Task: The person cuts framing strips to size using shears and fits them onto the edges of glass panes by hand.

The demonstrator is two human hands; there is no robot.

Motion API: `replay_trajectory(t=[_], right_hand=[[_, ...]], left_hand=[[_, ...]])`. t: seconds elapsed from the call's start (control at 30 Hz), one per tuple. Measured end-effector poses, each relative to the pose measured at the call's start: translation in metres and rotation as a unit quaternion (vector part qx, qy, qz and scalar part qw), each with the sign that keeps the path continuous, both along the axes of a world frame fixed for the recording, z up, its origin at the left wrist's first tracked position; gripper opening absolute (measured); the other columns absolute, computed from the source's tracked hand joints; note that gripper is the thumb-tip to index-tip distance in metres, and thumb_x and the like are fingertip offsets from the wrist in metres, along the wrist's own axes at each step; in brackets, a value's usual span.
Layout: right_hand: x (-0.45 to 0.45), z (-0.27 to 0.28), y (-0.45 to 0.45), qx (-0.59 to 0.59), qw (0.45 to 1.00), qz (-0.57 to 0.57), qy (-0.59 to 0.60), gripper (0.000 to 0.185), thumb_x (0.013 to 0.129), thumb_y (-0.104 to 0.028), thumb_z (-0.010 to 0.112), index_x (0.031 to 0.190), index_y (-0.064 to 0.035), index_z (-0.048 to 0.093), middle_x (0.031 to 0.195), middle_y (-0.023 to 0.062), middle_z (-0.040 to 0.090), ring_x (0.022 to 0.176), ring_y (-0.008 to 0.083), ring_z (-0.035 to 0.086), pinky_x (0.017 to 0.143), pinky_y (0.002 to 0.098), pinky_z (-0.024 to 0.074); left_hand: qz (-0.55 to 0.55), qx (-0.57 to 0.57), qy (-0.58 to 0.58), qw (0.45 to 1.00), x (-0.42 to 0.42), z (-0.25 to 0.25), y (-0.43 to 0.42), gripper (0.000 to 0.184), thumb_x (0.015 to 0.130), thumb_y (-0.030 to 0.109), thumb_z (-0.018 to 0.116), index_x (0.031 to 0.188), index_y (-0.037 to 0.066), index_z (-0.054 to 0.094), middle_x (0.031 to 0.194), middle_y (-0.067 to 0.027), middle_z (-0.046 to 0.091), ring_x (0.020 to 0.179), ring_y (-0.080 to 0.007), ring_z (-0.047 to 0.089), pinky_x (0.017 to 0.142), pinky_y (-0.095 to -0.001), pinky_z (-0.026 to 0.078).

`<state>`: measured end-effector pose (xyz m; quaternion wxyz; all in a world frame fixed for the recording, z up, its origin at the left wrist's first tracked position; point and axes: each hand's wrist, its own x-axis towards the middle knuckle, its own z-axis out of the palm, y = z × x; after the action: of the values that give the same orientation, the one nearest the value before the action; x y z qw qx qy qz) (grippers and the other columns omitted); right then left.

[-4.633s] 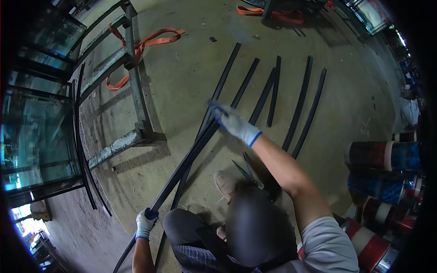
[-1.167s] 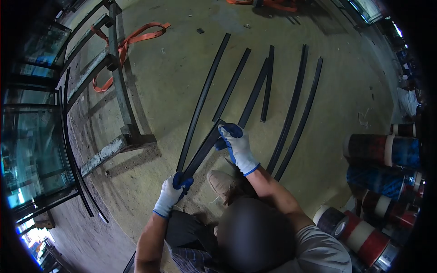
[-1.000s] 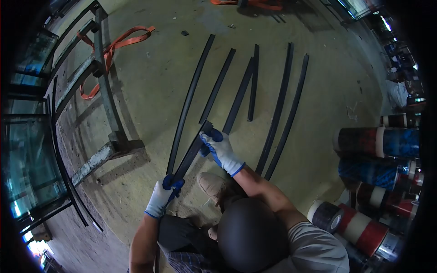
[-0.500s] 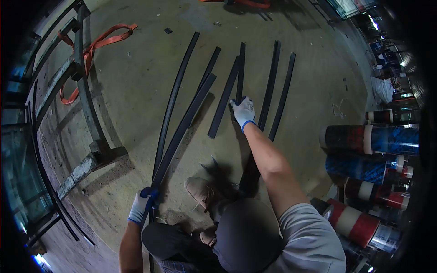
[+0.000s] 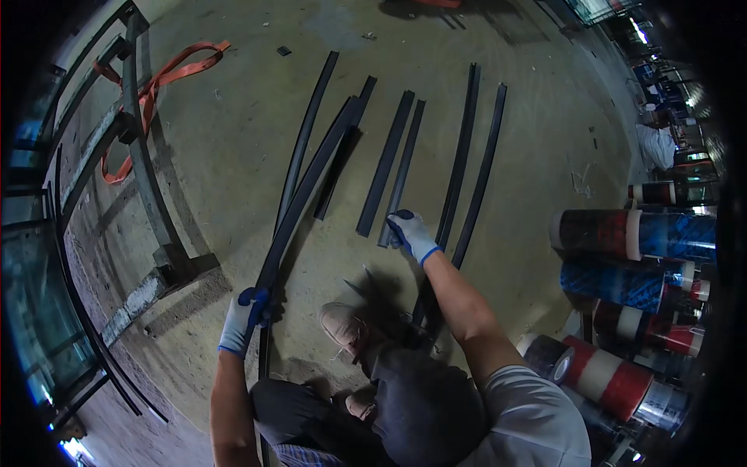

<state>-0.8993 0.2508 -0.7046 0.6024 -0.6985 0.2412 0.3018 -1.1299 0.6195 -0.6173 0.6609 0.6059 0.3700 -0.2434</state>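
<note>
My left hand [image 5: 243, 321], in a white glove with blue coating, is closed around the near end of a long black profile strip [image 5: 305, 191]. The strip slants up and away, its far part over a shorter black strip [image 5: 337, 173]. My right hand [image 5: 412, 236], gloved the same way, pinches the near end of a short narrow strip [image 5: 404, 162]. Just left of that one lies another short strip [image 5: 385, 165], almost parallel. Two longer strips, a wide one [image 5: 461, 148] and a narrow one [image 5: 484, 163], lie to the right. Another long strip [image 5: 310, 117] runs along the left.
A metal frame [image 5: 152, 187] with an orange strap [image 5: 183, 66] stands at the left. Rolls of film [image 5: 599, 233] are stacked at the right. My shoe [image 5: 341, 325] and knees are close below the strips. Glass panes [image 5: 39, 296] edge the far left.
My right hand has drawn back toward me, and the short strip now lies beside its neighbour instead of across it. The left strip's far end has swung up and away.
</note>
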Motion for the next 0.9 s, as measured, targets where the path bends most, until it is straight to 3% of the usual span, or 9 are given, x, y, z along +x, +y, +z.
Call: replay_trajectory(t=[0.1,0.13,0.17,0.2,0.23,0.33,0.43,0.57,0.9], right_hand=[[-0.053,-0.003,0.041,0.033,0.995,-0.030,-0.090,0.024,0.082,-0.025,0.073,0.077,-0.0042,0.061,0.066,0.0025,0.060,0.053,0.0154,0.060,0.040,0.0313,0.0466],[-0.073,-0.014,0.053,0.007,0.998,0.007,-0.061,0.023,0.083,-0.023,0.073,0.087,-0.0040,0.062,0.072,0.0022,0.063,0.061,0.0131,0.062,0.049,0.0267,0.0506],[-0.084,0.053,0.077,0.086,0.996,0.015,-0.020,0.021,0.087,-0.018,0.069,0.099,-0.0029,0.060,0.078,0.0033,0.065,0.066,0.0128,0.064,0.054,0.0259,0.0531],[-0.095,0.066,0.094,0.166,0.980,0.016,-0.111,0.019,0.090,-0.013,0.064,0.103,-0.0017,0.058,0.080,0.0047,0.065,0.062,0.0130,0.063,0.052,0.0273,0.0542],[-0.102,0.076,0.106,0.254,0.966,0.005,-0.054,0.014,0.091,-0.010,0.062,0.101,-0.0013,0.058,0.080,0.0056,0.064,0.058,0.0134,0.063,0.052,0.0288,0.0552],[-0.103,0.092,0.132,0.233,0.971,0.041,-0.016,0.012,0.090,-0.012,0.064,0.091,-0.0027,0.056,0.074,0.0037,0.061,0.056,0.0124,0.061,0.051,0.0289,0.0551],[-0.102,0.083,0.144,0.216,0.972,0.077,-0.054,0.015,0.089,-0.014,0.066,0.088,-0.0029,0.056,0.074,0.0040,0.061,0.056,0.0109,0.058,0.051,0.0277,0.0520],[-0.105,0.094,0.155,0.104,0.977,0.133,-0.129,0.021,0.087,-0.019,0.068,0.087,-0.0013,0.056,0.069,0.0036,0.059,0.057,0.0109,0.054,0.053,0.0294,0.0463],[-0.114,0.065,0.159,0.097,0.973,0.154,-0.140,0.027,0.087,-0.025,0.067,0.092,-0.0001,0.058,0.077,0.0083,0.063,0.066,0.0171,0.060,0.061,0.0317,0.0497]], left_hand=[[0.012,0.006,-0.006,1.000,0.005,-0.011,-0.010,0.021,0.092,0.023,0.060,0.091,0.003,0.062,0.063,-0.0035,0.058,0.048,-0.0114,0.052,0.041,-0.0262,0.039],[0.012,0.010,-0.011,1.000,0.006,-0.018,-0.014,0.019,0.092,0.022,0.060,0.092,0.003,0.062,0.064,-0.0034,0.058,0.049,-0.0113,0.052,0.041,-0.0266,0.039],[0.015,-0.004,-0.035,0.999,0.002,-0.029,-0.017,0.019,0.091,0.024,0.061,0.094,0.005,0.064,0.063,-0.0017,0.058,0.049,-0.0109,0.053,0.041,-0.0266,0.040],[0.017,0.011,-0.033,0.999,0.003,-0.031,-0.020,0.020,0.091,0.025,0.062,0.094,0.005,0.065,0.062,-0.0013,0.058,0.049,-0.0107,0.053,0.042,-0.0263,0.041],[0.020,0.025,-0.030,0.999,0.004,-0.032,-0.026,0.021,0.091,0.026,0.062,0.094,0.005,0.066,0.062,-0.0008,0.057,0.049,-0.0105,0.054,0.042,-0.0260,0.041],[0.005,0.062,-0.023,0.998,0.004,-0.027,-0.035,0.022,0.090,0.027,0.063,0.094,0.006,0.069,0.061,-0.0002,0.057,0.048,-0.0104,0.054,0.044,-0.0258,0.042],[-0.018,0.088,-0.038,0.995,0.002,-0.021,-0.037,0.022,0.090,0.026,0.063,0.092,0.005,0.070,0.061,-0.0008,0.058,0.048,-0.0106,0.054,0.044,-0.0264,0.043],[-0.017,0.090,-0.060,0.994,0.003,-0.011,-0.042,0.022,0.090,0.025,0.062,0.091,0.005,0.070,0.062,-0.0020,0.060,0.049,-0.0111,0.055,0.044,-0.0275,0.043],[-0.025,0.108,-0.057,0.992,0.010,0.011,-0.050,0.022,0.091,0.024,0.060,0.095,0.004,0.068,0.060,0.0005,0.055,0.046,-0.0098,0.049,0.043,-0.0256,0.040]])
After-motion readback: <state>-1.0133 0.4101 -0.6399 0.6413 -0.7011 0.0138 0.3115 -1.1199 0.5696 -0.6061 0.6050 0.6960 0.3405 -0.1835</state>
